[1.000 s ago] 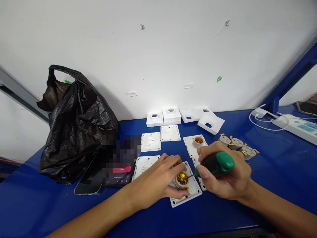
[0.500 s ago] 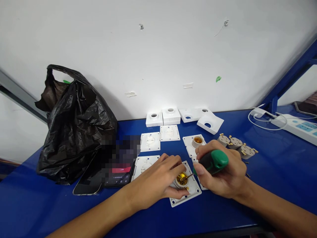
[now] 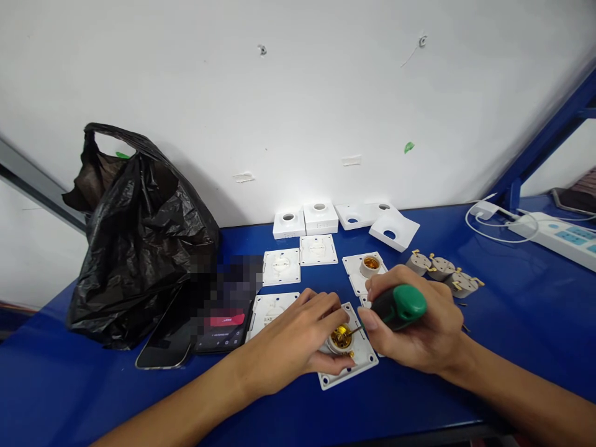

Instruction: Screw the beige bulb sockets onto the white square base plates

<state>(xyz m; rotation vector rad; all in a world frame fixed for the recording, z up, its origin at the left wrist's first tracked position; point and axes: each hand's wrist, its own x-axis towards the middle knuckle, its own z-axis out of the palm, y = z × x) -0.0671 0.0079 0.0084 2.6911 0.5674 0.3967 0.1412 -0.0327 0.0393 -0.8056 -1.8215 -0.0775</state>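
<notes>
My right hand is closed around the handle of a green and black screwdriver. Its thin shaft slants down to the left, and the tip is inside the brass-lined lamp socket. That socket sits on a square white base plate lying on the blue table. With thumb and fingers curled round the socket, my left hand grips it from the left. Behind my right hand, a second white plate carries another lamp socket. Part of a further plate is hidden under my right hand.
Several white plates and square covers with round holes lie toward the wall. Loose round socket cores rest at right, near a power strip. Two phones and a black plastic bag occupy the left.
The screwdriver handle and my right hand have shifted very slightly left. My left hand, the socket and the plate stay in place; the whole view has moved a little.
</notes>
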